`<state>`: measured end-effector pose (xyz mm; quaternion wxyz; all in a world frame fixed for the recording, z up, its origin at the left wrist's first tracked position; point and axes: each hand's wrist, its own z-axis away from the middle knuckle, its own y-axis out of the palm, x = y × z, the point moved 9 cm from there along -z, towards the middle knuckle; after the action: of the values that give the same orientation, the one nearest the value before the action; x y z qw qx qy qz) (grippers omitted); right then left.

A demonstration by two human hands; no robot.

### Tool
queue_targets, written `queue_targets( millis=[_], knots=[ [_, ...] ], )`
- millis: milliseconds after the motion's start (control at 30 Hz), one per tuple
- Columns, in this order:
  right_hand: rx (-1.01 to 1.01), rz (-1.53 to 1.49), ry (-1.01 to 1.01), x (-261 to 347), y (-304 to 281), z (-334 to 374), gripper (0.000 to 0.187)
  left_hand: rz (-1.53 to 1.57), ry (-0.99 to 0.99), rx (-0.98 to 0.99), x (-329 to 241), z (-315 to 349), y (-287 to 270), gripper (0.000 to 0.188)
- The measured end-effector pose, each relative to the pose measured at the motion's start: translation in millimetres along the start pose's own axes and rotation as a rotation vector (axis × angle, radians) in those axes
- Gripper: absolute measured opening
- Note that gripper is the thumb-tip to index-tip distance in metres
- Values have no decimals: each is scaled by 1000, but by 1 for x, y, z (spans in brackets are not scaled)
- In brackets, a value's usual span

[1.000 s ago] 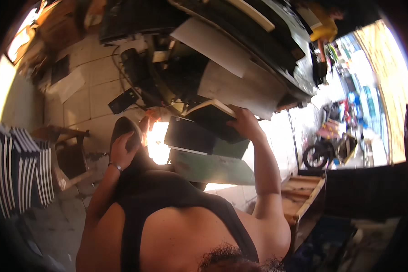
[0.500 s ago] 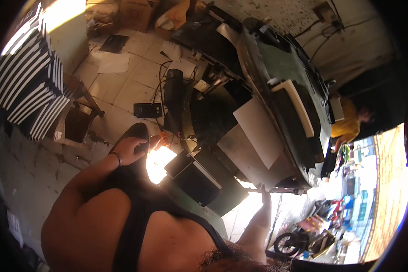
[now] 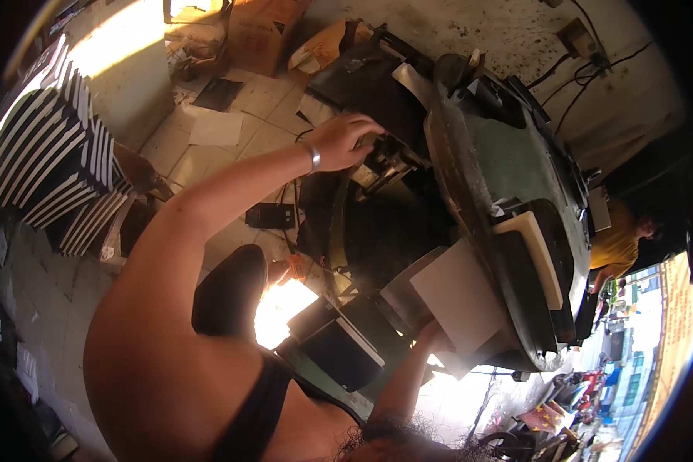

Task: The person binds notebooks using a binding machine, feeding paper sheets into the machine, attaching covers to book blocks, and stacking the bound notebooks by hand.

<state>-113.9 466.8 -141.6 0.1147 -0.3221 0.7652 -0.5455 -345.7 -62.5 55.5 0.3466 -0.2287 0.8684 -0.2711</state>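
Observation:
My left hand (image 3: 345, 143), with a metal bracelet at its wrist, reaches to the metal parts (image 3: 389, 163) on the near side of a large dark green machine (image 3: 508, 158). Its fingers are curled; whatever they grip is hidden. My right hand (image 3: 431, 337) is at the edge of a grey sheet (image 3: 408, 286), beside a beige board (image 3: 458, 296) that leans against the machine's rim. The sheets partly cover its fingers, which seem closed on the grey sheet. Near my right forearm lies a black, book-like block (image 3: 339, 354) with a pale edge.
A tall stack of black covers with white edges (image 3: 50, 142) stands at the left. On the tiled floor are a black box (image 3: 269, 215), a loose paper (image 3: 215, 128) and cables. A cream slab (image 3: 535, 250) rests on the machine. A person in yellow (image 3: 616, 245) is at the far right.
My left hand has gone from my knee up to the machine's metal parts. My right hand has moved from the machine's lower edge to the sheets, and the grey sheet has shifted. The view has turned.

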Motion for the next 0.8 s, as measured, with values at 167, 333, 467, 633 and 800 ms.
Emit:
queue_targets(
  millis=[167, 333, 467, 633, 800],
  knots=[
    [15, -522, 72, 23, -33, 27, 51, -644, -72, 143, 80, -138, 36, 62],
    [17, -128, 44, 7, -24, 30, 54, -909, -14, 93, 128, -215, 90, 58],
    [29, -172, 40, 14, -19, 32, 56, -1039, 53, 270, 156, -227, 109, 35],
    [137, -249, 137, 26, -20, 30, 57, -1011, 62, 414, 164, -204, 93, 19],
    [82, -215, 0, -7, 9, 11, 59, -896, 338, 170, 69, -116, -1, 17]
  ],
)
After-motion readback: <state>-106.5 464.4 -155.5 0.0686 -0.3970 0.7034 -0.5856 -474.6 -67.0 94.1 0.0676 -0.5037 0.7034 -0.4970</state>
